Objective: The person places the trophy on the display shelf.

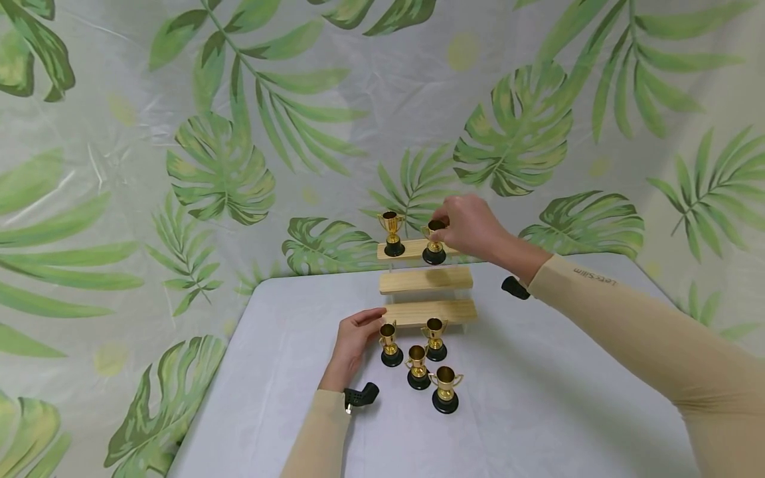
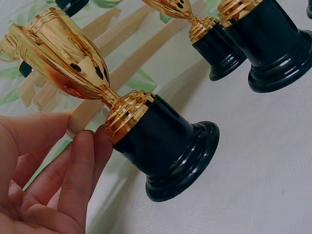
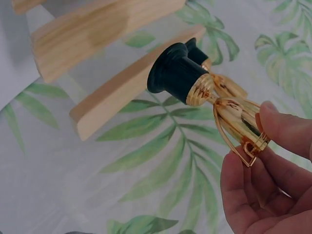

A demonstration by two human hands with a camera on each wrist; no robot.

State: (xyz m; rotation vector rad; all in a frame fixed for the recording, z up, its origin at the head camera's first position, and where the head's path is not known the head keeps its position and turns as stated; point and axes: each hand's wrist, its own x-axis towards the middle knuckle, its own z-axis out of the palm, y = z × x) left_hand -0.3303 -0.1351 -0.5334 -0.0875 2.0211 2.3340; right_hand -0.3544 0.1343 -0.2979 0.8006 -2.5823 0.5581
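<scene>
On right sleeve (image 1: 633, 337), "Lets" lettering (image 1: 594, 276), hand (image 1: 476, 227) pinching trophy (image 1: 433, 252)

The cups (image 1: 445, 377) are shiny gold, their bases (image 1: 445, 402) glossy black. The shelves (image 1: 426, 280) are pale tan, grain-streaked wood. The table (image 1: 550, 398) is white; the far backdrop (image 1: 412, 86), whitish grey with green leaves and faint yellow spots. The sleeves (image 1: 633, 325) are beige, the right dark-lettered.

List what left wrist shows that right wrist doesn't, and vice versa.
Left wrist only: the bare left hand pinching one end of a pale, flat wooden shelf; gold, black-based cup trophies standing on the white tablecloth.
Right wrist only: the bare right hand pinching another trophy by its cup.
Both: wooden shelves and the white backdrop printed with green leaves.
</scene>
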